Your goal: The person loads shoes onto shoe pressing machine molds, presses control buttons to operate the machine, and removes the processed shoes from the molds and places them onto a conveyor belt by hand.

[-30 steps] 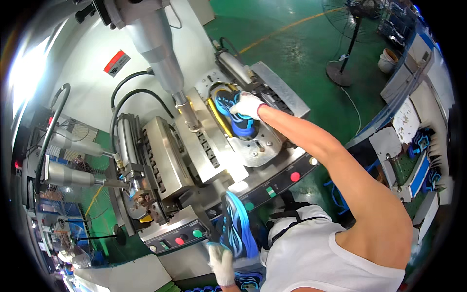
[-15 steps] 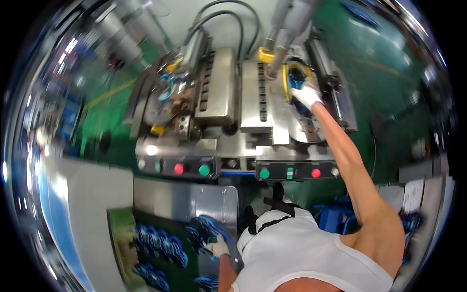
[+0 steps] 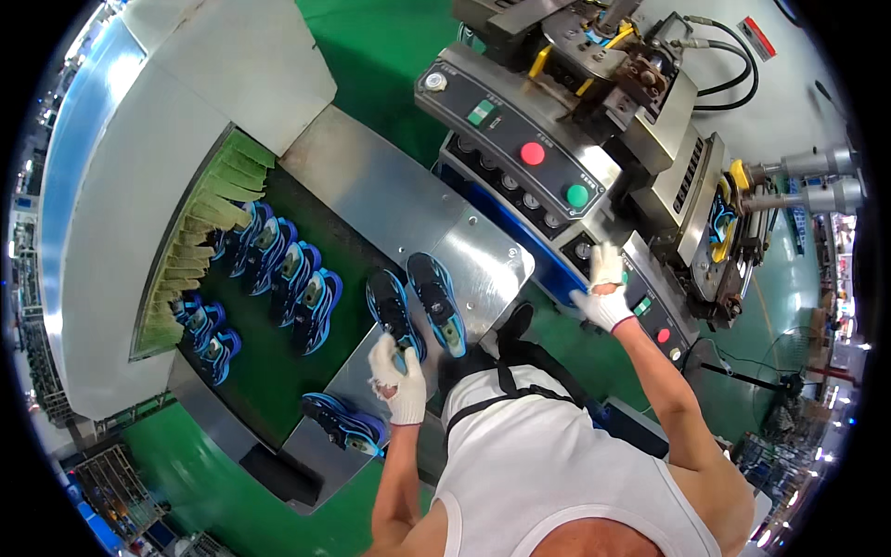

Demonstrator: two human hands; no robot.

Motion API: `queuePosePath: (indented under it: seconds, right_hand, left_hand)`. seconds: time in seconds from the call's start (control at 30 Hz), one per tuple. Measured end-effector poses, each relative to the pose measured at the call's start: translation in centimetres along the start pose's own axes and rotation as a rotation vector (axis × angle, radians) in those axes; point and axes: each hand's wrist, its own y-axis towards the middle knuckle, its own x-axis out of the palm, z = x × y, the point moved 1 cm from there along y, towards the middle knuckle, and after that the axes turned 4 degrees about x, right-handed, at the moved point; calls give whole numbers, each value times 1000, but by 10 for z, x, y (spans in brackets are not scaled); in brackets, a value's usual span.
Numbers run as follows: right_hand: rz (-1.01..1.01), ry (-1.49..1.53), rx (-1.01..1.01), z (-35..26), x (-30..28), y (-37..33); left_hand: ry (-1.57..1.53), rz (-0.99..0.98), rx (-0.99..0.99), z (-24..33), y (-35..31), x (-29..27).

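We saw the left hand, gloved in white, at the lower end of a black-and-blue shoe that lay where the green belt met the metal plate. The hand overlapped that end of the shoe with its fingers loosely bent and part-way open; we could not tell whether it gripped the shoe or only rested against it. A second shoe lay on the plate just to the right of the first, and a third shoe lay on its side to the left of the wrist. More shoes stood on the belt, well apart from the hand.

The left forearm rose almost straight from the lower edge. The right arm reached up and to the left, bent at the elbow, and brought the right hand, also in a white glove, over the near end of the right control panel. Its fingers were stretched out, the thumb stood away from them, and we saw nothing in its hold.
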Motion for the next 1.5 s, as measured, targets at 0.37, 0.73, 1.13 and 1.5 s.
queuePosePath:
  seconds: [0.37, 0.73, 1.13, 1.5]
  right_hand:
    - [-468, 796, 399, -276, 121, -26]
    - [-503, 1024, 1045, -155, 27, -49]
    - [709, 1497, 1933, -37, -90, -320]
    - [997, 590, 2596, -14, -137, -571]
  left_hand:
    - [28, -20, -351, -80, 29, 66]
    - [401, -735, -73, 58, 110, 61]
    - [653, -1303, 1095, 273, -106, 219]
    - [77, -1840, 1608, 388, -445, 297]
